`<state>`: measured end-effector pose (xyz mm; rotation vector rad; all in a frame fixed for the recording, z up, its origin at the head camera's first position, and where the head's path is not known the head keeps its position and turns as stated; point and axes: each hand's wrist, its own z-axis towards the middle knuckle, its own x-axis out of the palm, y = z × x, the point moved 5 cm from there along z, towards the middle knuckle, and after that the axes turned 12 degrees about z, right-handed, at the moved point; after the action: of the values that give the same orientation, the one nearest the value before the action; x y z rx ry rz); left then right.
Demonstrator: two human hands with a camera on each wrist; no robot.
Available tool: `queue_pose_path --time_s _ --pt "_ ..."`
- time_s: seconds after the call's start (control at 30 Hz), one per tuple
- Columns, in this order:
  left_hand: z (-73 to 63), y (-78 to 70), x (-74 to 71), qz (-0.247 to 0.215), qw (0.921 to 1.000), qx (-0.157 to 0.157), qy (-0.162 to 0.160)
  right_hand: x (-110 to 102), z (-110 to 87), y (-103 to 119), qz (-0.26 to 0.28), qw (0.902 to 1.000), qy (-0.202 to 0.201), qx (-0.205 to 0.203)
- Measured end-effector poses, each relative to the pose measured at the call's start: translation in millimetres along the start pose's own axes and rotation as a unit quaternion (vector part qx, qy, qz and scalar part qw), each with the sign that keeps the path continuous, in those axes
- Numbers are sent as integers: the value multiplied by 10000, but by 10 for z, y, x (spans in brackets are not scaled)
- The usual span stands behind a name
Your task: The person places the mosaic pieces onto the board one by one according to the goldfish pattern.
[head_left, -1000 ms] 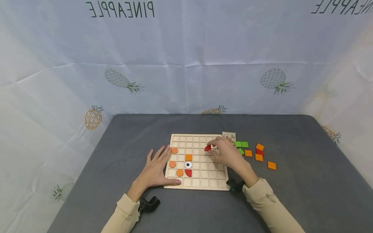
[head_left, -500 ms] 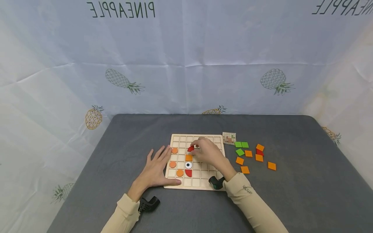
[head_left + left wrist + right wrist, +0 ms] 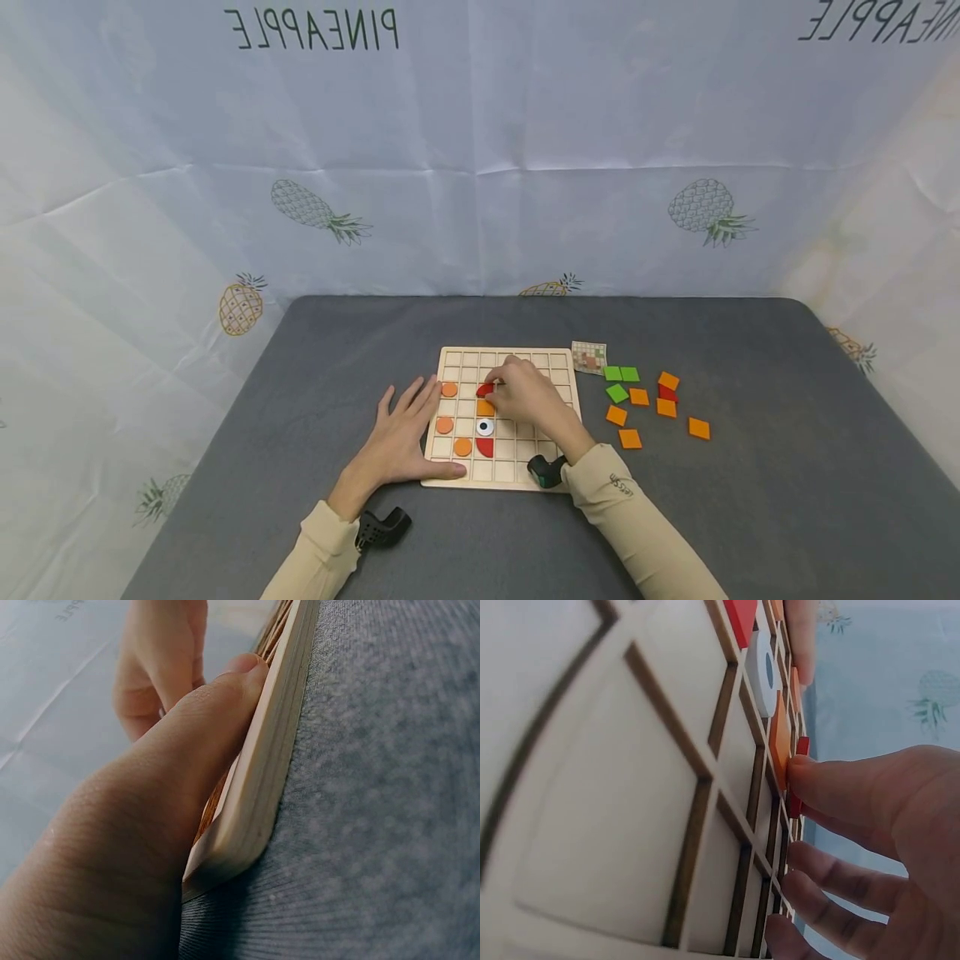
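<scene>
My right hand (image 3: 528,398) pinches a red quarter-circle tile (image 3: 484,390) between thumb and fingers, over the wooden grid board (image 3: 504,471). In the right wrist view this red tile (image 3: 804,750) stands at the thumb tip, just beyond an orange square tile (image 3: 780,739). My left hand (image 3: 397,442) lies spread at the board's left side, its thumb on the front left corner. On the board sit a white eye disc (image 3: 485,427), another red quarter-circle tile (image 3: 485,447) and several orange discs (image 3: 462,447). The left wrist view shows the left thumb (image 3: 202,720) resting on the board's edge.
Right of the board lie several orange squares (image 3: 631,438), several green squares (image 3: 617,393) and a red piece (image 3: 667,393). A small pattern card (image 3: 589,357) touches or nearly touches the board's back right corner. The grey table (image 3: 765,500) ends at a pineapple-print cloth (image 3: 480,225).
My right hand has carried the red tile leftward across the board, then slightly down to the cell behind the orange square. The left hand has stayed in place.
</scene>
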<state>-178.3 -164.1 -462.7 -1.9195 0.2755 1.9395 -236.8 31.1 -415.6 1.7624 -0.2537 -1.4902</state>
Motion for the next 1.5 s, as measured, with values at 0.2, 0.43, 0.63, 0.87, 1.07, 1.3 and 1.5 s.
queue_pose_path --time_s 0.2,0.43,0.63,0.87,1.07,1.3,1.5 --pt "0 -3 4 -60 10000 4 -34 13 -3 -29 -79 10000 -9 7" --pt "8 7 23 -32 10000 -8 -17 -3 -2 -68 40 10000 -52 59" --pt "-1 13 11 -31 10000 13 -44 -6 0 -86 68 9999 -37 79" --pt "-5 11 7 -11 10000 7 -54 -15 -16 -98 157 9998 -34 106" --pt "-6 13 22 -48 9999 -6 -96 -20 -19 -107 219 9997 -91 22" --pt "-3 9 18 -96 9998 38 -140 -51 -65 -106 240 9996 -147 -95" --pt "6 16 31 -104 9999 5 -57 -146 -173 -115 153 9997 -204 -24"
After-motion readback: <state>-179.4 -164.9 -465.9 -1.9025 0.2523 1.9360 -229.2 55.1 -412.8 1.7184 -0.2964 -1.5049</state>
